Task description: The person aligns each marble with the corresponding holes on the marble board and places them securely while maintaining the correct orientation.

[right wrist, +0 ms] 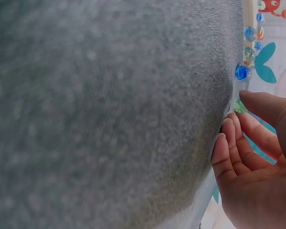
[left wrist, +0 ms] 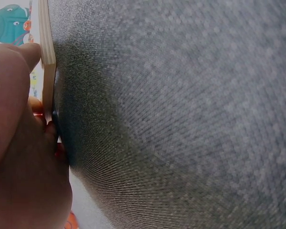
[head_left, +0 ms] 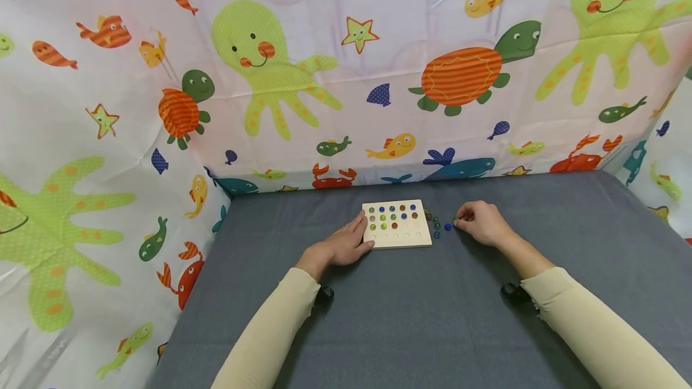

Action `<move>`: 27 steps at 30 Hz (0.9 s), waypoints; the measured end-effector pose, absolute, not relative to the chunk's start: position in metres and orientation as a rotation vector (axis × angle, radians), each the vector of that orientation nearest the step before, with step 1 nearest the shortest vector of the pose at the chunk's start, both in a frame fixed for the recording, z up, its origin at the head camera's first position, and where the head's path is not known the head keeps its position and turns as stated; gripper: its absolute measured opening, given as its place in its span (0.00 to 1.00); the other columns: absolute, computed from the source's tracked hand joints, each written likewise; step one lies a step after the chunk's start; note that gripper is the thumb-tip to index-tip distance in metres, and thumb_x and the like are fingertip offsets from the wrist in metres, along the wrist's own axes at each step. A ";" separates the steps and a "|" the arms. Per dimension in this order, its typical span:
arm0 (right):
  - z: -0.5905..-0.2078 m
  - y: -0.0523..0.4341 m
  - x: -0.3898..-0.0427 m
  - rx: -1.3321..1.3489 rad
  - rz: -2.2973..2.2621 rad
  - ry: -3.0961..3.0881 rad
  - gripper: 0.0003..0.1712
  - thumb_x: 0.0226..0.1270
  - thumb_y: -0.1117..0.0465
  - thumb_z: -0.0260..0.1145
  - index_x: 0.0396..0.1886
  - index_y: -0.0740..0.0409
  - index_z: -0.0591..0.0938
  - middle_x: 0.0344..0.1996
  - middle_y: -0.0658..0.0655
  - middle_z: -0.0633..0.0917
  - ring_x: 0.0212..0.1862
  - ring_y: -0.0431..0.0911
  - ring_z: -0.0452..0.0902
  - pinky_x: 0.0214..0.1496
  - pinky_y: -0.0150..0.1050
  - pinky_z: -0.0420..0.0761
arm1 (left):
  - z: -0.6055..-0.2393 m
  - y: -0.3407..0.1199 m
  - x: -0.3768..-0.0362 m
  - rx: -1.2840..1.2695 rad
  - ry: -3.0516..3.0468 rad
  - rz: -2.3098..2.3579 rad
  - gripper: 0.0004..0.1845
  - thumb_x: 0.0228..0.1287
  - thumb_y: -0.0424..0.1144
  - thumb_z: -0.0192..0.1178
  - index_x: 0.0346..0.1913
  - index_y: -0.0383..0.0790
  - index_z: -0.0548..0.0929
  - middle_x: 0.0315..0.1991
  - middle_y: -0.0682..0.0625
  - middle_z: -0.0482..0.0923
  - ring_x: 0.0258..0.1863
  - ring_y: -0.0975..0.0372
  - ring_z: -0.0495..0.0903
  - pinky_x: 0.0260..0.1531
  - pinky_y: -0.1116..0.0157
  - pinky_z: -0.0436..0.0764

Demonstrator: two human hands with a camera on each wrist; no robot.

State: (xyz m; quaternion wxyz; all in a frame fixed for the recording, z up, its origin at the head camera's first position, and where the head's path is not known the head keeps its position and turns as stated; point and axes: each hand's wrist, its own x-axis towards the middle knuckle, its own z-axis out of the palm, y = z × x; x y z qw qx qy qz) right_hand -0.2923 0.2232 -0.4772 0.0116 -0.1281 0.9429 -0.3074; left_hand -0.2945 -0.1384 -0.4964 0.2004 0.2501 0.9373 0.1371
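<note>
A pale wooden board [head_left: 402, 239] with rows of round hollows lies on the table; coloured marbles fill its far rows and part of the third. My left hand [head_left: 342, 246] rests at its left side, fingers extended along the edge and thumb at the near corner. The left wrist view shows the thumb against the board's edge [left wrist: 48, 86]. Right of the board, my right hand [head_left: 483, 224] pinches a green marble [right wrist: 240, 106] between thumb and forefinger, close to the cloth. A blue marble [head_left: 447, 227] lies just left of those fingertips.
Several loose marbles [head_left: 437, 226] lie along the board's right edge. Grey cloth [head_left: 400, 317] covers the table. A curtain printed with sea animals [head_left: 303, 155] hangs behind the table and at both sides.
</note>
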 end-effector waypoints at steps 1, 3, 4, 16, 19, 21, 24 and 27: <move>-0.476 0.223 -0.292 -0.405 -0.965 2.938 0.10 0.71 0.63 0.69 0.40 0.69 0.85 0.33 0.60 0.86 0.35 0.50 0.79 0.40 0.50 0.80 | -0.497 -0.139 -0.295 0.693 2.618 0.385 0.42 0.82 0.59 0.41 0.83 0.42 0.37 0.84 0.50 0.26 0.83 0.58 0.35 0.79 0.57 0.47; -0.475 0.224 -0.290 -0.409 -0.974 2.934 0.10 0.70 0.63 0.69 0.40 0.68 0.86 0.33 0.60 0.87 0.35 0.50 0.80 0.40 0.49 0.79 | -0.497 -0.139 -0.295 0.683 2.615 0.385 0.42 0.82 0.59 0.41 0.83 0.44 0.36 0.84 0.52 0.25 0.83 0.59 0.35 0.79 0.57 0.47; -0.475 0.224 -0.289 -0.405 -0.974 2.934 0.10 0.70 0.62 0.69 0.40 0.68 0.86 0.33 0.59 0.87 0.35 0.49 0.80 0.40 0.49 0.79 | -0.498 -0.139 -0.295 0.682 2.615 0.388 0.42 0.82 0.59 0.41 0.83 0.44 0.36 0.84 0.52 0.25 0.83 0.59 0.35 0.79 0.57 0.47; -0.472 0.228 -0.278 -0.385 -1.017 2.929 0.10 0.71 0.63 0.69 0.41 0.68 0.87 0.33 0.58 0.88 0.33 0.46 0.80 0.35 0.43 0.78 | -0.500 -0.139 -0.296 0.692 2.609 0.396 0.42 0.82 0.59 0.41 0.83 0.43 0.36 0.84 0.52 0.25 0.83 0.59 0.34 0.79 0.56 0.46; -0.471 0.229 -0.277 -0.386 -1.029 2.922 0.10 0.71 0.63 0.69 0.41 0.68 0.86 0.33 0.58 0.88 0.33 0.46 0.80 0.35 0.42 0.78 | -0.499 -0.139 -0.295 0.693 2.610 0.403 0.42 0.82 0.59 0.41 0.84 0.43 0.37 0.84 0.52 0.25 0.83 0.59 0.35 0.79 0.56 0.46; -0.471 0.230 -0.277 -0.386 -1.036 2.915 0.10 0.71 0.63 0.69 0.41 0.68 0.86 0.33 0.59 0.88 0.33 0.47 0.80 0.34 0.42 0.78 | -0.498 -0.139 -0.295 0.694 2.609 0.404 0.42 0.82 0.59 0.41 0.84 0.43 0.37 0.84 0.52 0.25 0.83 0.59 0.34 0.79 0.56 0.46; -0.470 0.231 -0.276 -0.390 -1.042 2.906 0.10 0.70 0.63 0.70 0.41 0.68 0.86 0.33 0.59 0.88 0.33 0.46 0.80 0.34 0.41 0.78 | -0.497 -0.139 -0.294 0.694 2.608 0.402 0.42 0.82 0.59 0.41 0.84 0.43 0.37 0.84 0.52 0.25 0.83 0.59 0.34 0.79 0.56 0.46; -0.470 0.232 -0.275 -0.394 -1.051 2.901 0.09 0.70 0.63 0.70 0.40 0.67 0.86 0.33 0.58 0.88 0.33 0.46 0.79 0.34 0.41 0.78 | -0.498 -0.139 -0.295 0.697 2.609 0.397 0.42 0.82 0.59 0.41 0.83 0.43 0.37 0.84 0.52 0.25 0.83 0.59 0.34 0.79 0.56 0.45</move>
